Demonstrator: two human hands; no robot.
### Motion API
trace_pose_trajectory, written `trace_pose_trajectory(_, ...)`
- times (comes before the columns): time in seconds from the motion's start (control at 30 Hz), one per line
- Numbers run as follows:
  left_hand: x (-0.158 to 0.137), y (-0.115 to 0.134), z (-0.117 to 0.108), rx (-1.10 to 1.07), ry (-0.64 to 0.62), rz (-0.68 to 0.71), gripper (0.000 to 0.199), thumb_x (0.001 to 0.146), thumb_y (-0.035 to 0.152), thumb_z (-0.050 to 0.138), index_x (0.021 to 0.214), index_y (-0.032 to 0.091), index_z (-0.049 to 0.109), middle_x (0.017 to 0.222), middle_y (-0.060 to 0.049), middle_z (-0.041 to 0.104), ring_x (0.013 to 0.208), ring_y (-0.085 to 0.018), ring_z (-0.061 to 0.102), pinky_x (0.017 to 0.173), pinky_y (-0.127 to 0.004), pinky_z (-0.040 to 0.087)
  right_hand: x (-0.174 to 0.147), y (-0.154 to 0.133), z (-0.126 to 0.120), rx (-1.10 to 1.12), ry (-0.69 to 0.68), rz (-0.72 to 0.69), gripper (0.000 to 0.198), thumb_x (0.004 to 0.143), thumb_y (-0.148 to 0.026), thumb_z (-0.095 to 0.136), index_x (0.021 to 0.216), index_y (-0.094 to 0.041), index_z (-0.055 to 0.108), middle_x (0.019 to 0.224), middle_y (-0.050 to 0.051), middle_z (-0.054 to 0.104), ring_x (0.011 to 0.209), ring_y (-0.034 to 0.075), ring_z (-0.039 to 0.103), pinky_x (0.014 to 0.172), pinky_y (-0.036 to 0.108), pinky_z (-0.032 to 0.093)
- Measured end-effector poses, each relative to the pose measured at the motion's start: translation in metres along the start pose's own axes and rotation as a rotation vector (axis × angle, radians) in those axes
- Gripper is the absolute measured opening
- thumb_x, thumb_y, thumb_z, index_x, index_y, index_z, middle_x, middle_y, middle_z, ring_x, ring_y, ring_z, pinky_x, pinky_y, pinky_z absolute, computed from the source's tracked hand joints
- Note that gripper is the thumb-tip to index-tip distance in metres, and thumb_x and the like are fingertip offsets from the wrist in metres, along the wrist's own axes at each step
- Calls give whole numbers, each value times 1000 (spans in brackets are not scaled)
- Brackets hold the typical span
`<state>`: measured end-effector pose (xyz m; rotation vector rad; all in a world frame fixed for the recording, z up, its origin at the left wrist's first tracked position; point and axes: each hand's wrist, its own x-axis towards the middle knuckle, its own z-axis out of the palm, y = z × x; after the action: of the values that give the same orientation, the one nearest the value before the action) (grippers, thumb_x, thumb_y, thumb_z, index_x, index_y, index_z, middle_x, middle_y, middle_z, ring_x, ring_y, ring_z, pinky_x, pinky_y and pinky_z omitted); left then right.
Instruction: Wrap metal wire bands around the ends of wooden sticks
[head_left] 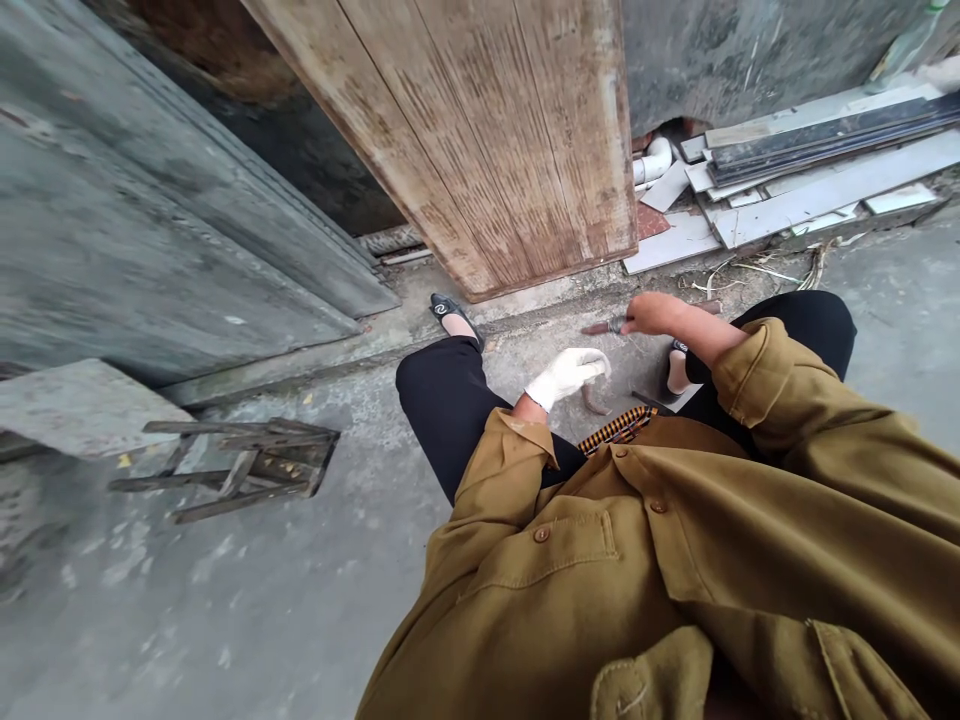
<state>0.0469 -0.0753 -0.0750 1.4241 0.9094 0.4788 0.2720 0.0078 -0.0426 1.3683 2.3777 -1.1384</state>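
My left hand [568, 376] wears a white glove, its fingers curled and closed. What lies inside them, if anything, is hidden. Just below those fingertips is a curved brownish piece [595, 401]; I cannot tell whether the glove touches it. Bare and closed, my right hand [654, 313] grips a wooden-handled tool [600, 328], held roughly level over the concrete. A metal-looking collar circles it beside the fist, and its brown end points left. A dark flat piece [643, 397] shows in front of my right shoe [679, 370].
A large wooden board [517, 150] leans on the wall ahead. Stacked tile strips [825, 165] and a white pipe elbow [654, 163] lie at the right. On the left are grey panels [150, 230] and an overturned wooden stool [255, 465]. My left shoe [454, 312] is near the step.
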Motion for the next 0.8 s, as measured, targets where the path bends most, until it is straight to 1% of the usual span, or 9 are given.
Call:
trace_pose_trajectory(0.1,-2,2,-5,-67,32,40,21,75,32,68,82,12,69,80,-7,69,69,-14,58,64,-25,45,-7,-13,10,-34,-332,-21,42,68,-44,82,53,-16,55,41,-3,42,44,9,39,47,26,29)
trace_pose_trajectory(0.17,-2,2,-8,-117,82,50,24,72,33,71,82,11,68,77,-5,67,65,-13,56,62,-24,44,-20,-26,7,161,-735,-176,44,74,-54,75,65,-12,62,50,-1,53,45,8,43,48,23,32)
trace_pose_trajectory(0.2,-1,2,-9,-145,113,55,25,72,34,71,80,11,68,73,-4,65,62,-12,55,59,-24,43,-27,-31,2,296,-755,-264,48,75,-58,73,69,-12,63,53,-1,55,47,7,45,49,23,34)
trace_pose_trajectory(0.27,2,0,-11,-193,173,75,28,76,39,69,79,11,67,68,-3,62,57,-11,52,56,-23,41,-40,-37,-13,571,-527,-405,51,75,-63,70,73,-12,61,58,-2,56,49,7,45,49,22,34)
trace_pose_trajectory(0.37,4,-1,-15,-208,225,118,28,84,40,64,82,12,67,65,-3,60,56,-10,51,55,-22,40,-48,-31,-37,966,81,-423,51,77,-65,68,79,-15,58,61,-3,53,49,6,40,46,23,30)
trace_pose_trajectory(0.47,-1,3,-19,-160,145,110,26,84,37,65,82,11,68,65,-2,60,53,-8,47,53,-21,35,-42,-15,-50,1178,495,-327,48,82,-67,60,85,-20,55,64,-2,51,51,8,36,45,24,27)
trace_pose_trajectory(0.53,-9,11,-19,-168,68,87,28,85,38,64,84,11,69,65,-3,61,49,-6,42,50,-21,30,-34,-4,-51,1039,628,-143,42,90,-63,50,83,-22,52,65,-1,51,52,10,37,47,25,29)
trace_pose_trajectory(0.67,-25,33,-19,-267,34,100,37,82,47,68,80,10,69,64,-7,65,44,-6,37,46,-23,23,-17,3,-37,574,526,151,35,89,-46,63,70,-18,52,52,0,48,51,9,39,49,26,27)
trace_pose_trajectory(0.8,-32,42,-26,-320,189,143,42,74,52,73,74,11,67,64,-8,65,42,-6,36,45,-24,23,-11,-8,-18,157,-51,154,38,82,-42,72,62,-14,57,48,0,51,49,8,40,51,26,27)
